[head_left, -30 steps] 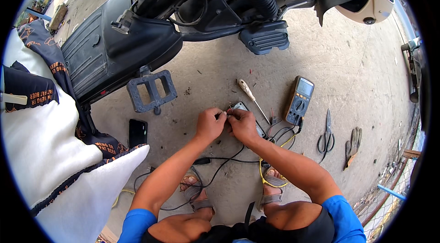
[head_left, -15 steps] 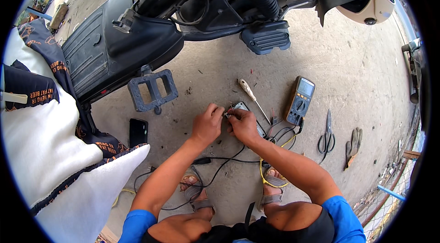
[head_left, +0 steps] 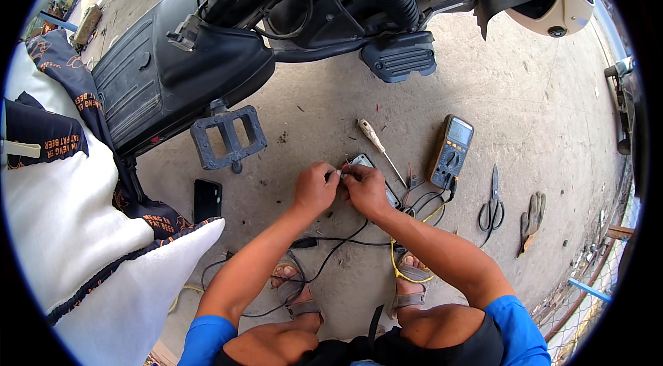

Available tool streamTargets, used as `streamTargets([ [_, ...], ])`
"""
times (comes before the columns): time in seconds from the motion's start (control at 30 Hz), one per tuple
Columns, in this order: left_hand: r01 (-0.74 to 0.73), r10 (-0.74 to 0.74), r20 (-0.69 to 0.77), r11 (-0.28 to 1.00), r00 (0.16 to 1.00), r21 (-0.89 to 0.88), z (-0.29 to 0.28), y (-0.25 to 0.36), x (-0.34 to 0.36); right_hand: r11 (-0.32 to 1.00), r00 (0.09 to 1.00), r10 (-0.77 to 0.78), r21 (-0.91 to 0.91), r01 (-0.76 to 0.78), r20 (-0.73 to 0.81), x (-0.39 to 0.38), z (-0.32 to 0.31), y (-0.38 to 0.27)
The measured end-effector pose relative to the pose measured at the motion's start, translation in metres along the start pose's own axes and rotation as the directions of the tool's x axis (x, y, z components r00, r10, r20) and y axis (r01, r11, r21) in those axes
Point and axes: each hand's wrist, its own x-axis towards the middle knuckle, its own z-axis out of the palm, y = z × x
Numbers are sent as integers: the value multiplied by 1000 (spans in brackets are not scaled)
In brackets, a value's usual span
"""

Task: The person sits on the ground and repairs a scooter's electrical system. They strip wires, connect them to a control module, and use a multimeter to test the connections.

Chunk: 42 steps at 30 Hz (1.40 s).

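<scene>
My left hand (head_left: 315,187) and my right hand (head_left: 366,190) meet with pinched fingertips over the concrete floor. A small pale piece shows between them, too tiny to name, and the fingers hide the rest of it. Beneath my right hand lies a flat grey case (head_left: 362,160), mostly covered by the hand, with thin wires near its end. Just beyond it is a screwdriver (head_left: 370,132) with a cream handle, its shaft slanting down to the right. A multimeter (head_left: 451,152) with an orange edge lies further right, black leads plugged into its lower end.
Scissors (head_left: 492,204) and a worn glove (head_left: 532,222) lie at the right. A black phone (head_left: 208,201) is on the left beside a white padded cover (head_left: 76,228). Black cables (head_left: 331,253) run before my feet. A vehicle's pedal (head_left: 228,137) juts out overhead, near a cream helmet (head_left: 563,14).
My left hand has shifted slightly right, closer to my right fingertips, and its fingers have curled in more. The floor items stay where they were.
</scene>
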Motion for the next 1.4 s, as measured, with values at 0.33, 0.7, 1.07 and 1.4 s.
streamTargets([
  [0.33,535,-461,284,785,841,-313,-13,-11,-2,1000,1000,17,11,-17,-25,-2,2,-3],
  [0.7,-303,259,161,856,952,419,-14,5,-4,998,998,-50,-26,49,-34,1,1,2],
  [1.07,812,-606,552,327,573,-483,-14,9,13,1000,999,-17,-5,16,-42,1,-1,3],
  [1.4,-102,103,-13,994,995,35,-11,1,-1,1000,999,-16,10,16,-31,2,0,4],
])
